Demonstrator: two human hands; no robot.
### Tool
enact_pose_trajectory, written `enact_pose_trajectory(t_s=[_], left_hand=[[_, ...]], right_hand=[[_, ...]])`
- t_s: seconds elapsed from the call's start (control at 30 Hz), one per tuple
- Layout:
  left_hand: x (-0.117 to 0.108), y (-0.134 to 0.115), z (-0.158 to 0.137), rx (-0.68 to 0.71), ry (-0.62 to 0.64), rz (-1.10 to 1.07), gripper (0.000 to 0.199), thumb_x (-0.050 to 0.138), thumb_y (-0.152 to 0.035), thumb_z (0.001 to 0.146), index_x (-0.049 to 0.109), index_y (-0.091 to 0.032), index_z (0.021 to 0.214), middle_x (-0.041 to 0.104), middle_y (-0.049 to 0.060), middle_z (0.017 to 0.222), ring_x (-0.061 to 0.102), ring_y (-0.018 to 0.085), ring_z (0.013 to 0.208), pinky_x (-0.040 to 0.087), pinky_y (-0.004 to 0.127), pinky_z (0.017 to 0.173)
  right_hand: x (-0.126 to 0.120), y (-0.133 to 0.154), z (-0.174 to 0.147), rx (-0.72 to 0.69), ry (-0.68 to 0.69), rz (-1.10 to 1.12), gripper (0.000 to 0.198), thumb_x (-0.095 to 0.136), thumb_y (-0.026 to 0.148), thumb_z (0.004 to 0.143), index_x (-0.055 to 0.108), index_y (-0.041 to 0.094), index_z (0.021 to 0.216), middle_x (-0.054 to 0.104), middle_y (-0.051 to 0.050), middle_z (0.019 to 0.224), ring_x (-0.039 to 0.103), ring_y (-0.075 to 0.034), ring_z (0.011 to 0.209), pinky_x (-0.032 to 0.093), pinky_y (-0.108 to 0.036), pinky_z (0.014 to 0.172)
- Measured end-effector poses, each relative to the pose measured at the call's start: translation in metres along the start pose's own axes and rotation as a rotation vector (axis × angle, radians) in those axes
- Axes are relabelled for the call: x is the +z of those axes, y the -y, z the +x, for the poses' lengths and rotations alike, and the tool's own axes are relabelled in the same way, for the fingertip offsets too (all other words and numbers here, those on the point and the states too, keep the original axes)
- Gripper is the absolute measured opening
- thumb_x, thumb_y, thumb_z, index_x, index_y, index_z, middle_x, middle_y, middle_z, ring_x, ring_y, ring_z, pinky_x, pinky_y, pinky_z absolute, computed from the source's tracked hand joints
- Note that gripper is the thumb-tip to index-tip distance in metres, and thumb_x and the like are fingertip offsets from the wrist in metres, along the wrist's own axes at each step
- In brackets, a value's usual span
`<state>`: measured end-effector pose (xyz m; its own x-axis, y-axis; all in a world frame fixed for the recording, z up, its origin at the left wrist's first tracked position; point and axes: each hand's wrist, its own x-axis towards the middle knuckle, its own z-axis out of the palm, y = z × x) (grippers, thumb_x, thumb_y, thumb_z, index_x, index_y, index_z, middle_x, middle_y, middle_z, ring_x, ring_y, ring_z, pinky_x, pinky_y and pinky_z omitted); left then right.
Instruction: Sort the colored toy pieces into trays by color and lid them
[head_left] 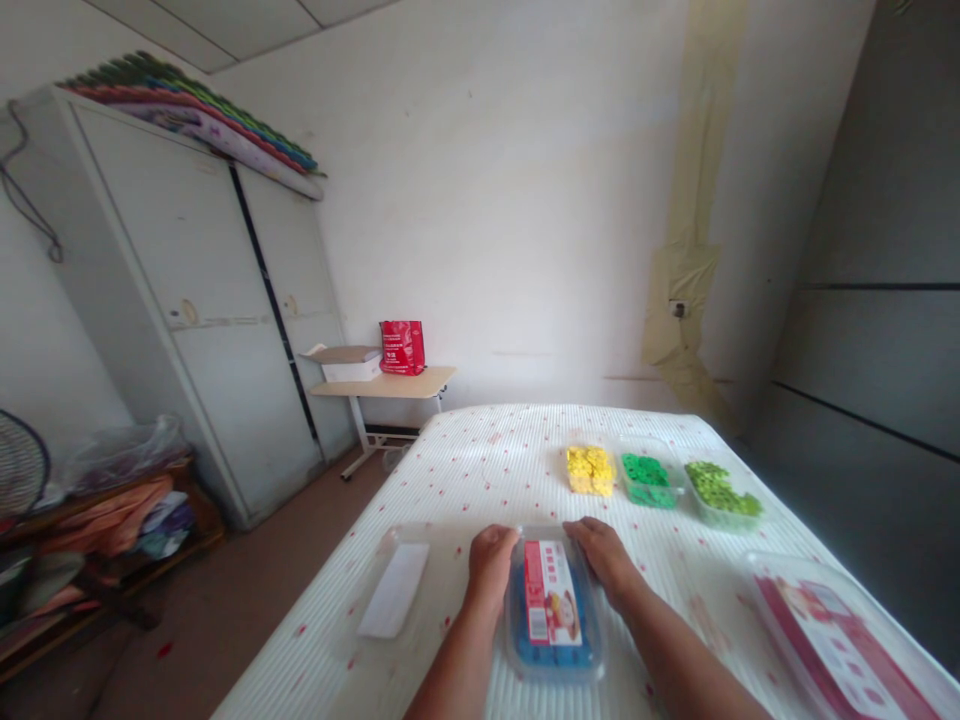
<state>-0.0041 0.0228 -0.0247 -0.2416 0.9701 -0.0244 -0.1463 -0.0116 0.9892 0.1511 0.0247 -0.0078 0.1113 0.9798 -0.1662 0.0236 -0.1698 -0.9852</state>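
Note:
A clear lidded plastic container with blue contents and a red-and-white label stands on the table in front of me. My left hand grips its far left corner, fingers curled at the edge. At the far right corner, my right hand holds the rim, its fingers bent over the edge. To the left lies a clear plastic lid or tray with a white paper on it. The undersides of both hands are hidden.
Clear tubs of yellow pieces, green pieces and light-green pieces stand at the back right. A labelled container with dark pink contents lies near the right edge. Beyond are a small table, a red bag and a cabinet.

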Motion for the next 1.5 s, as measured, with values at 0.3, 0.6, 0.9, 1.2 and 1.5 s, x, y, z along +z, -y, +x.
enact_pose_trajectory(t_s=[0.3, 0.6, 0.9, 1.2, 1.5], left_hand=[[0.001, 0.003, 0.001, 0.014, 0.001, 0.003, 0.022, 0.061, -0.035, 0.056, 0.047, -0.017, 0.052, 0.045, -0.007, 0.044, 0.041, 0.008, 0.042, 0.031, 0.020, 0.044], [-0.001, 0.007, 0.005, 0.050, 0.014, 0.053, 0.022, 0.059, -0.035, 0.058, 0.050, -0.016, 0.053, 0.049, -0.005, 0.046, 0.044, 0.009, 0.045, 0.031, 0.020, 0.045], [-0.002, 0.005, 0.003, 0.072, 0.028, 0.091, 0.023, 0.060, -0.037, 0.058, 0.053, -0.015, 0.053, 0.051, -0.004, 0.045, 0.047, 0.010, 0.045, 0.032, 0.021, 0.046], [-0.016, -0.009, -0.010, 0.133, 0.111, 0.205, 0.027, 0.059, -0.043, 0.066, 0.063, -0.017, 0.069, 0.067, 0.003, 0.073, 0.061, 0.020, 0.079, 0.045, 0.027, 0.073], [-0.028, 0.010, -0.056, -0.094, 0.201, 0.017, 0.049, 0.067, -0.040, 0.059, 0.061, -0.020, 0.104, 0.064, 0.006, 0.111, 0.056, 0.024, 0.107, 0.046, 0.031, 0.088]], right_hand=[[0.002, 0.001, -0.003, 0.024, 0.010, 0.060, 0.019, 0.055, 0.033, 0.064, 0.046, 0.019, 0.056, 0.047, 0.006, 0.042, 0.045, -0.009, 0.041, 0.031, -0.022, 0.040], [0.002, -0.008, 0.004, -0.003, 0.008, 0.056, 0.019, 0.055, 0.034, 0.064, 0.045, 0.019, 0.057, 0.046, 0.007, 0.042, 0.045, -0.009, 0.041, 0.031, -0.021, 0.040], [0.002, -0.010, 0.004, -0.036, -0.002, 0.003, 0.020, 0.054, 0.036, 0.065, 0.046, 0.019, 0.058, 0.046, 0.007, 0.043, 0.045, -0.009, 0.042, 0.032, -0.022, 0.042], [-0.002, -0.007, 0.003, -0.114, -0.097, -0.153, 0.025, 0.054, 0.040, 0.070, 0.053, 0.017, 0.061, 0.053, 0.002, 0.054, 0.051, -0.012, 0.056, 0.037, -0.022, 0.051], [-0.043, 0.054, -0.056, -0.662, -0.222, -0.613, 0.026, 0.050, 0.034, 0.079, 0.056, 0.019, 0.099, 0.058, -0.007, 0.101, 0.055, -0.015, 0.075, 0.044, -0.027, 0.068]])
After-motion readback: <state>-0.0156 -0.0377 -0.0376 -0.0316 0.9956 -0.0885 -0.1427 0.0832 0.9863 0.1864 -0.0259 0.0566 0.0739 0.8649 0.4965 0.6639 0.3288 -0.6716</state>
